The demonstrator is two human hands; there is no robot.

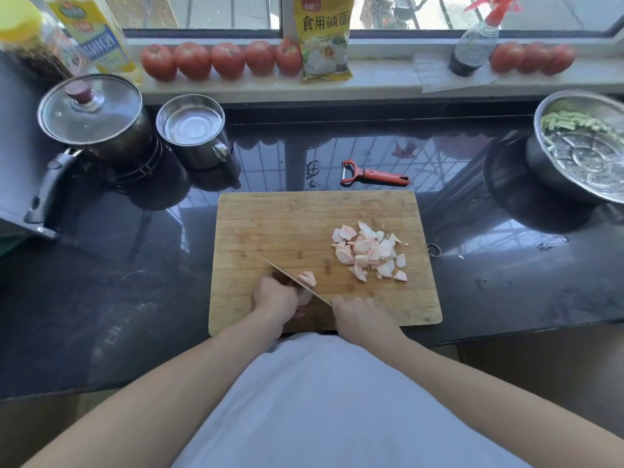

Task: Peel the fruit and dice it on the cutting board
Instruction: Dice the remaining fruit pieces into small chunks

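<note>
A wooden cutting board [270,224] lies on the dark counter in front of me. A pile of pale pink diced fruit pieces [371,253] sits on its right half. My left hand [275,297] holds down the remaining piece of peeled fruit [308,279] near the board's front edge, fingers curled on it. My right hand [354,314] grips the handle of a knife [287,275], whose blade runs diagonally up-left across the fruit, right beside my left fingers. The handle is hidden in my hand.
A red peeler [373,173] lies just behind the board. A lidded pot [91,113] and steel mug [192,130] stand back left, and a steel bowl with a steamer insert and green pieces [580,146] stands at the right. Tomatoes [223,59], bottles and a packet line the windowsill.
</note>
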